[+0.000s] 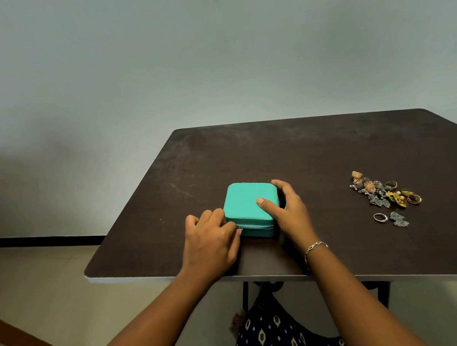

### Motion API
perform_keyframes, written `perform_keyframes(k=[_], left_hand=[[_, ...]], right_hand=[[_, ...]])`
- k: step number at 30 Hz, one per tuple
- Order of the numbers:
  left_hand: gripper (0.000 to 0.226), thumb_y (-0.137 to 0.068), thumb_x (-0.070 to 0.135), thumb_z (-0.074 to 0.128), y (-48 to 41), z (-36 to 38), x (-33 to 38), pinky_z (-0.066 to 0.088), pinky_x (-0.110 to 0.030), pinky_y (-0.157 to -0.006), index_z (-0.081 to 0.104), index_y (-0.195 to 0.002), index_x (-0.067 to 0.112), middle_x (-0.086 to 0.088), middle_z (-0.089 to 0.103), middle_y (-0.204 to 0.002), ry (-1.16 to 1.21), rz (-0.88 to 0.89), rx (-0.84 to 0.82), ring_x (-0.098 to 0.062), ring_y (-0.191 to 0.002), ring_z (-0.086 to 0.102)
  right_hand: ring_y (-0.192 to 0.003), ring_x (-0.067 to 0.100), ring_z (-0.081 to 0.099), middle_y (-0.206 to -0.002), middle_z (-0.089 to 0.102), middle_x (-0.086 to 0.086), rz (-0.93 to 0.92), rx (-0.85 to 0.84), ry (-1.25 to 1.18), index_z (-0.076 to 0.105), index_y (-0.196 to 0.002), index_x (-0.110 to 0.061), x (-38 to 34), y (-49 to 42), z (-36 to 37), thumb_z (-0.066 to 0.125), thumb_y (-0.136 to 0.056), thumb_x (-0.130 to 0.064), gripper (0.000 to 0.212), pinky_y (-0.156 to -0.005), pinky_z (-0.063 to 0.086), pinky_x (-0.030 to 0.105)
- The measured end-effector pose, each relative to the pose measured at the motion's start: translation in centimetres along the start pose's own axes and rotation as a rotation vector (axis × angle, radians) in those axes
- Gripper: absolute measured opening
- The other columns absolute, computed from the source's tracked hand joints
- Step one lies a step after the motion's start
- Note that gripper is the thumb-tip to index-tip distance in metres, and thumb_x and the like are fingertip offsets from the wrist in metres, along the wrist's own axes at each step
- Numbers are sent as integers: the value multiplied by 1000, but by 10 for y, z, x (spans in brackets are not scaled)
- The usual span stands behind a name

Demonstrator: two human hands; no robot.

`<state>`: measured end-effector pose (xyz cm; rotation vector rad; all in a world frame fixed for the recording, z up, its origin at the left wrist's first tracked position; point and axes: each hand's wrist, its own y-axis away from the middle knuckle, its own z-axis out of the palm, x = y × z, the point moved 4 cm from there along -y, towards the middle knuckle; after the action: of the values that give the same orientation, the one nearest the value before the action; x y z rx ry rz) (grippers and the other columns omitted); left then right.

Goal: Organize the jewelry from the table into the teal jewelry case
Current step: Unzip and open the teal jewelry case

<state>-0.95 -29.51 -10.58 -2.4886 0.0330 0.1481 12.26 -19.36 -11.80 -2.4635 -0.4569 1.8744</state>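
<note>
Two hands hold a closed teal jewelry case on a dark brown table.
The right hand grips the case's right side, thumb flat on the lid and fingers curled round the far corner. The left hand is at the case's front left corner, fingertips curled in and pinching the zipper pull. Well to the right of the case lies a pile of jewelry, with a silver ring just in front of it.

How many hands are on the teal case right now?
2. The left hand is at the near-left corner of the teal case, pinching at the zipper; the right hand holds the right side, thumb on top.
</note>
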Motion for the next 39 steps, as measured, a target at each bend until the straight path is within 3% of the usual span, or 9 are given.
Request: perform_keyframes(k=[4, 8, 11, 15, 18, 22, 27, 39], left_hand=[[33, -80, 38, 43, 2, -4, -11, 26, -28, -53, 61, -59, 21, 4, 50, -61, -6, -2, -31, -13, -53, 45], [20, -76, 35, 64, 2, -2, -21, 28, -29, -53, 62, -60, 23, 5, 50, -58, -10, -24, -113, -12, -51, 45], [19, -76, 35, 69, 2, 1, -27, 27, -29, -55, 64, -63, 23, 5, 51, -59, -4, -86, -154, -10, -52, 39], [29, -92, 40, 46, 4, 2, -30, 24, -30, -69, 66, -90, 20, 1, 58, -84, -3, -137, -193, -12, -71, 41], [36, -95, 43, 33, 3, 2, -31, 21, -28, -72, 62, -102, 23, 4, 55, -94, -15, -185, -260, -9, -77, 37], [36, -96, 43, 30, 0, 8, -34, 21, -27, -72, 60, -105, 24, 6, 54, -95, -8, -255, -317, -8, -77, 37], [33, -97, 39, 33, -6, 15, -39, 23, -27, -72, 60, -104, 23, 5, 57, -97, 23, -294, -306, -12, -84, 50], [30, -97, 37, 34, -34, 39, -48, 23, -30, -72, 60, -103, 21, 2, 59, -100, 67, -280, -292, -18, -91, 55]], right_hand=[[-112, 17, 48, -129, 50, 3, 2, 2, -1, 43, -130, -19, 2, 0, 0, 65, -83, -25, 53, -92, 46, 36], [-114, 18, 49, -130, 50, 3, 6, -3, -17, 43, -130, -20, 3, 0, 0, 65, -82, -25, 53, -94, 46, 39], [-115, 18, 48, -130, 50, 3, -1, -5, -20, 43, -130, -19, 3, 0, 0, 65, -82, -25, 53, -95, 45, 38], [-115, 18, 47, -131, 49, 4, -6, -6, -19, 43, -131, -18, 3, -1, 0, 65, -83, -24, 53, -94, 45, 36], [-116, 19, 47, -131, 49, 4, -7, -8, -18, 43, -131, -18, 4, -1, -1, 64, -83, -23, 53, -94, 45, 37], [-117, 20, 47, -131, 48, 3, -4, -14, -27, 43, -130, -19, 5, -1, 0, 65, -83, -24, 53, -96, 45, 41], [-117, 18, 46, -132, 48, 4, -11, -15, -23, 43, -130, -19, 6, -2, 0, 65, -83, -23, 52, -97, 44, 41], [-115, 18, 47, -131, 48, 2, -8, -21, -19, 42, -131, -22, 9, 0, 1, 65, -82, -25, 53, -93, 47, 38]])
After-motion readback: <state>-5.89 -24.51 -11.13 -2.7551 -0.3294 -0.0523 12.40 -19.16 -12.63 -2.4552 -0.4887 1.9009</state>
